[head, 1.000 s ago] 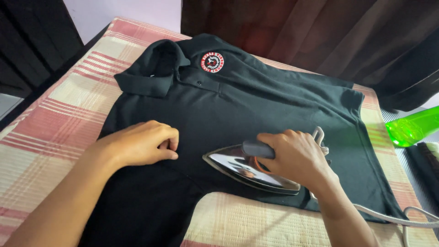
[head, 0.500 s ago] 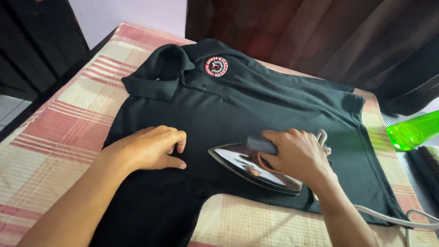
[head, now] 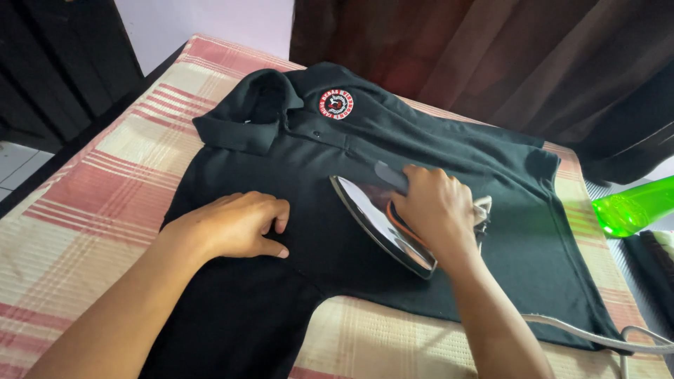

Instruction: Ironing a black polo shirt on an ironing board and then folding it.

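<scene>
Spread over a red-and-cream checked cloth (head: 105, 189), the black polo shirt (head: 449, 161) lies flat mid-surface, left hand (head: 235, 226) loosely curled and pinning the fabric taut while right hand (head: 439, 210) grips the iron (head: 375, 214) handle, soleplate tilted.

Work surface in front of me: a flat top under a checked cloth (head: 105, 182), red and cream stripes, slightly stained at the near left. Behind it, a dark brown curtain (head: 449, 49) hangs in folds across the upper right. A pale lilac wall (head: 210, 21) shows at top centre. Dark panelling (head: 63, 63) stands to the left, with a bit of light tiled floor (head: 17, 165) below it. Light is soft and even.
</scene>
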